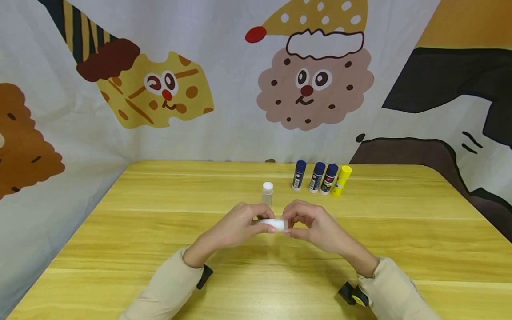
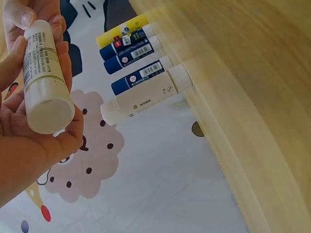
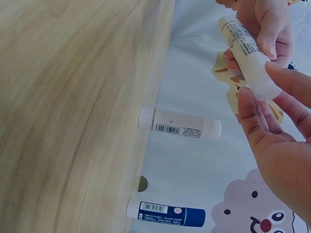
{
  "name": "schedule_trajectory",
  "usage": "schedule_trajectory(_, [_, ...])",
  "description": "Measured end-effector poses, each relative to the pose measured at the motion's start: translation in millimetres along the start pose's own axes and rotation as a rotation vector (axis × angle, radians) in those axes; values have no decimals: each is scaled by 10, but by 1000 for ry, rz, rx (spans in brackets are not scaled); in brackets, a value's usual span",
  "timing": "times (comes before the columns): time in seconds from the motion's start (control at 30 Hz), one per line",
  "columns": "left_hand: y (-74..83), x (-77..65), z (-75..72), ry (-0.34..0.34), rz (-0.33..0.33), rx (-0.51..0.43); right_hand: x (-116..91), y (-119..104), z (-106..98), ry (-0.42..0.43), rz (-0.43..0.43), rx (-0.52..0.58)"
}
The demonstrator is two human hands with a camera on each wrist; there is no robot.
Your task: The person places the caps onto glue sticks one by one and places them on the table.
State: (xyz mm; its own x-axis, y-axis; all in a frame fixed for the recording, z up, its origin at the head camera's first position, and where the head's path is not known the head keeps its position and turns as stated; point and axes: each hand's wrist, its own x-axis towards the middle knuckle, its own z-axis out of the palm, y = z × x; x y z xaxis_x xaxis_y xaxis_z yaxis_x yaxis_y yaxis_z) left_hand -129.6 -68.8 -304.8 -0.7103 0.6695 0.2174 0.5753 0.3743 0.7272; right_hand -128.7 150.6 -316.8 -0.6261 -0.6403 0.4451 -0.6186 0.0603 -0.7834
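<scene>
A white glue stick [image 1: 275,224] is held sideways between both hands above the table. My left hand [image 1: 239,226] grips its body, thumb in front and fingers behind. At the other end, my right hand [image 1: 318,227] pinches the pale, translucent end with thumb and fingertips. Small printed text and a barcode cover the held glue stick [image 2: 46,73] in the left wrist view. Just beyond the hands another white glue stick [image 1: 267,192] stands upright, its lower part hidden by the left hand in the head view.
Farther back to the right stand several upright glue sticks: a blue one [image 1: 298,175] by itself, two more blue ones [image 1: 322,178] close together, and a yellow one [image 1: 342,181] beside them. The wooden table [image 1: 160,200] ends at a cartoon-printed cloth [image 1: 236,89].
</scene>
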Motion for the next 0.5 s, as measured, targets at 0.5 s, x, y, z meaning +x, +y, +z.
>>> schedule_trajectory(0.5, [-3,8,17,-8,-8,14,-9,18,3,-7,-6,-23])
